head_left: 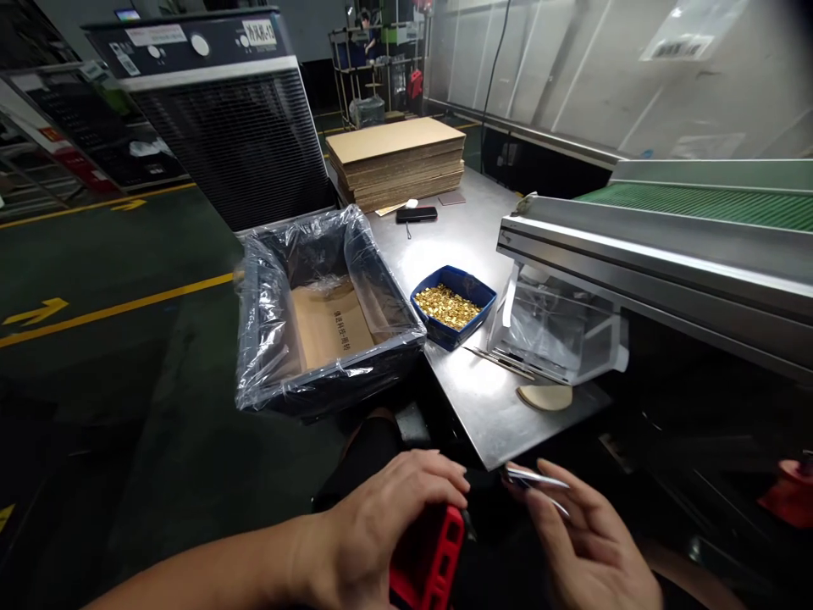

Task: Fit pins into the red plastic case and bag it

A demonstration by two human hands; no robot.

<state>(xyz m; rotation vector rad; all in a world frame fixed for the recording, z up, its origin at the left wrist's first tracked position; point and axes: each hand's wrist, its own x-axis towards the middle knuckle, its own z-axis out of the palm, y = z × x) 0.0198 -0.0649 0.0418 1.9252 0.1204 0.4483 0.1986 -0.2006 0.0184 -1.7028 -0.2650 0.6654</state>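
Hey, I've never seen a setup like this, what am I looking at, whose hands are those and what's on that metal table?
This is one picture from a camera worn on a person's head, looking down at their own two bare hands. The left hand rests on a red plastic object. The right hand holds thin metal tweezers. Ahead is a steel table carrying a blue tray of small gold-coloured parts, a stack of flat cardboard, a dark phone and a second pair of tweezers. Left of the table stands a box lined with a clear plastic bag. On the right is a machine with a green conveyor belt.
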